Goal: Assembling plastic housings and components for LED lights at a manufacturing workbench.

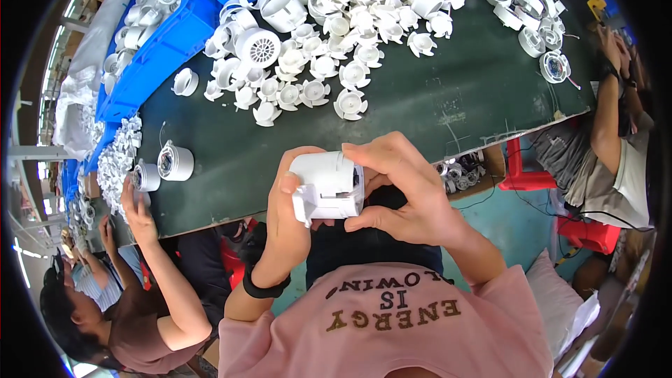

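Observation:
Just in front of my body, a white cylindrical plastic housing [323, 178] lies on its side between my two hands. My left hand [285, 203] is wrapped round its left end, thumb on the wall beside a projecting tab. From the right, my right hand [413, 192] grips the other end, thumb below and fingers above, where a dark inside shows at the rim. Small notches run along the housing's lower side. Beyond my hands, loose white fan wheels [350, 103] lie on the dark green table [231, 161].
A white grilled housing [258, 48] sits in the pile, beside blue bins [157, 45] of white parts. Round parts with wires [555, 67] lie at the far right. At left, a co-worker's hand [138, 218] touches a white cylinder [146, 177]. Red stools [521, 168] stand at right.

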Demonstrator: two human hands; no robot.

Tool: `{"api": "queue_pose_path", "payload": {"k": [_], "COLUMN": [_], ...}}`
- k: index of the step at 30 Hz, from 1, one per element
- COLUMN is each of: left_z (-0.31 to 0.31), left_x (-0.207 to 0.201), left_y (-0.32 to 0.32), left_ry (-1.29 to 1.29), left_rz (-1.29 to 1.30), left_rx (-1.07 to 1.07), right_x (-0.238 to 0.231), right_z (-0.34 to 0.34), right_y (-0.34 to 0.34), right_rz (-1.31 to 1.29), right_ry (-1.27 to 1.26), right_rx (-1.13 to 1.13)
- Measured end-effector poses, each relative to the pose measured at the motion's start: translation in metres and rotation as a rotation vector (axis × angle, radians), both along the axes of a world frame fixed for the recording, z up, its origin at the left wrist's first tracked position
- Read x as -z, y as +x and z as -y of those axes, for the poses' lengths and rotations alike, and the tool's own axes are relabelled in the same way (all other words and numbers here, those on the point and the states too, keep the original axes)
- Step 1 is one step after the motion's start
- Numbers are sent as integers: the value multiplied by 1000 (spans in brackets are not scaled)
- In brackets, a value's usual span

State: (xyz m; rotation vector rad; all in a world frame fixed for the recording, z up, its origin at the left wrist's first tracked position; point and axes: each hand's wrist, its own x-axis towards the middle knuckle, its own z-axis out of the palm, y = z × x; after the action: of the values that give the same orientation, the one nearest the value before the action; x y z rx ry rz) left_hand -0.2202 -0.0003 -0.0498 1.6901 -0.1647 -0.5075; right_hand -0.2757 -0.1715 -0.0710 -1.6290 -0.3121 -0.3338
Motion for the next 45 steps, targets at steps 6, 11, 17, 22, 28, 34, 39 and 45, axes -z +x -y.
{"api": "queue_pose_path", "payload": {"k": [6, 11, 17, 22, 28, 34, 39, 45], "left_z": [1, 9, 42, 5, -111, -170, -197, -234], "left_x": [11, 32, 5, -3, 4, 10, 20, 64], "left_y": [-6, 10, -19, 11, 65, 78, 91, 121], "left_ry": [-52, -83, -237, -182, 183, 241, 440, 576], "left_rz": [-34, -79, 474, 189, 259, 140, 132, 771], "left_rx": [-4, 50, 116, -96, -331, -434, -408, -541], "right_x": [7, 6, -9, -22, 20, 34, 18, 0], "right_z": [-1, 5, 9, 97, 270, 264, 218, 133], "right_y": [1, -1, -16, -15, -13, -5, 4, 77], "right_rz": [72, -96, 151, 195, -155, -6, 21, 121], "right_ry": [-52, -49, -359, -770, -1643, -1370, -1020, -777], "right_rx": [-6, 103, 385, 556, 1154, 1091, 957, 448]}}
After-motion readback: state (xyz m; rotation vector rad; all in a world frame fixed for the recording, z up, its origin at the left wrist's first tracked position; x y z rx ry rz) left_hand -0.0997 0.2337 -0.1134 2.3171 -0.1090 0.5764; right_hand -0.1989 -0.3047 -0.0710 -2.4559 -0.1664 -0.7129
